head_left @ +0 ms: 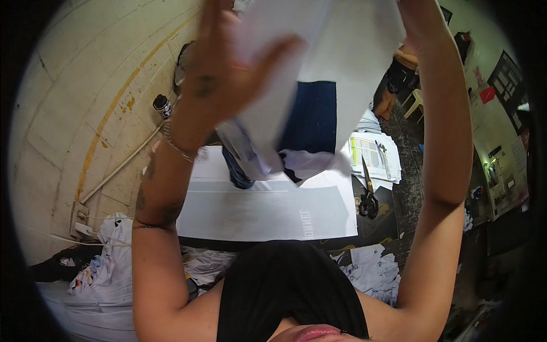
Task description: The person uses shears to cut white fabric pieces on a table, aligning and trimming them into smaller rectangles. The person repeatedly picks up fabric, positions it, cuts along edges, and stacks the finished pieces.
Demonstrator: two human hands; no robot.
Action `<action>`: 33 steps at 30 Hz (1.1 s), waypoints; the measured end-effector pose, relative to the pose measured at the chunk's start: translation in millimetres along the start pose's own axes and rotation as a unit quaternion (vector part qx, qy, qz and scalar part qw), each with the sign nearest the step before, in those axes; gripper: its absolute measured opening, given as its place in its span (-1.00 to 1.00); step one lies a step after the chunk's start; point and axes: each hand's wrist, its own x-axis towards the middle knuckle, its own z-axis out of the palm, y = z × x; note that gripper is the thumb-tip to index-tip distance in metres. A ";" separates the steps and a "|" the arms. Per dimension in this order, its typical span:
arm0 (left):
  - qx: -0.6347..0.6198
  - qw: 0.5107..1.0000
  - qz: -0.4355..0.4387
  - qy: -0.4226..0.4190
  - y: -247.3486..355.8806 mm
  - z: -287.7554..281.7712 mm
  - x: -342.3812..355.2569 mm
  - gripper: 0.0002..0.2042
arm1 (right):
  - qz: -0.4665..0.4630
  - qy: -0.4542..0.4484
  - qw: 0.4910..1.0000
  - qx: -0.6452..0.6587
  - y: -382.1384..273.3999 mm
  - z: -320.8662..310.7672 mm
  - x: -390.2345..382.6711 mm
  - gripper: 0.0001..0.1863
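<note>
White fabric with a navy panel (pixel 310 108) was held high above the tabletop (pixel 393 219), gathered in a bunch that hung down toward the far edge of the pale grey-and-white sheet (pixel 268 208) spread flat below. The main risk, as I judged it, was the loose lower folds dragging across that sheet and pulling it askew, since the bunch dangled just over it. A second risk lay at the sheet's right edge, where black-handled scissors (pixel 367 196) rested on the dark tabletop; a trailing hem could catch them and sweep them toward the floor. The grip itself looked uneven, so part of the fabric could slip free from the raised side.

The left hand (pixel 228 74) was curled closed on the fabric, thumb pressed across the front and fingers wrapped behind it. The right hand (pixel 413 17) rose past the top edge of the view beside the fabric's upper corner; whether it was closed on the cloth I could not tell. A dark cup (pixel 162 106) stood near the wall at the left, well apart from the sheet.
</note>
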 end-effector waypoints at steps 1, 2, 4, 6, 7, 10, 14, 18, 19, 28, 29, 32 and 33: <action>0.116 0.985 0.044 -0.122 -0.5 5.0 -4.4 -0.57 | 0.000 -0.003 1.000 -0.009 -2.9 0.3 3.0 -0.62; 0.055 0.977 0.004 -0.205 -6.4 10.1 -7.6 -0.54 | -0.074 -0.035 0.996 0.022 -3.9 0.9 3.3 -0.64; 0.017 0.950 -0.223 -0.218 -25.4 6.3 -3.2 -0.53 | -0.122 -0.119 0.985 -0.025 0.4 7.9 -5.6 -0.65; -0.064 0.936 -0.296 -0.181 -43.7 -5.7 8.4 -0.52 | 0.026 -0.246 0.925 -0.287 16.7 8.2 -20.4 -0.61; -0.126 0.948 -0.259 -0.138 -50.2 -11.5 13.8 -0.50 | 0.153 -0.304 0.825 -0.452 29.9 14.5 -37.4 -0.56; -0.079 0.990 -0.110 -0.030 -57.0 -42.2 27.2 -0.75 | -0.059 -0.318 0.832 -0.451 99.9 18.1 -89.2 -0.57; -0.480 0.860 -0.122 -0.127 -64.3 -79.3 22.8 -0.52 | 0.080 -0.329 0.811 -0.478 149.9 -28.8 -79.6 -0.72; -0.677 0.596 0.039 -0.431 -73.8 -62.3 -11.3 -0.48 | 0.003 -0.209 0.670 -0.713 120.1 -27.8 -45.2 -0.75; -0.614 0.682 0.000 -0.396 -76.9 -40.3 -17.2 -0.50 | 0.004 -0.212 0.750 -0.626 109.8 -15.0 -42.1 -0.73; -0.087 0.874 -0.127 -0.461 -71.2 18.9 -159.5 -0.65 | 0.018 -0.336 0.865 0.373 50.5 -83.6 -115.6 -0.30; -0.032 0.921 -0.195 -0.336 -76.0 7.2 -169.3 -0.67 | -0.015 -0.310 0.862 0.401 44.7 -103.7 -121.1 -0.35; 0.005 0.992 -0.124 -0.001 -81.6 13.1 -198.4 -0.54 | -0.036 -0.227 0.903 0.362 14.5 -153.5 -134.9 -0.48; 0.048 0.994 -0.098 0.000 -79.8 23.4 -211.1 -0.51 | -0.093 -0.172 0.944 0.267 4.8 -167.0 -133.8 -0.49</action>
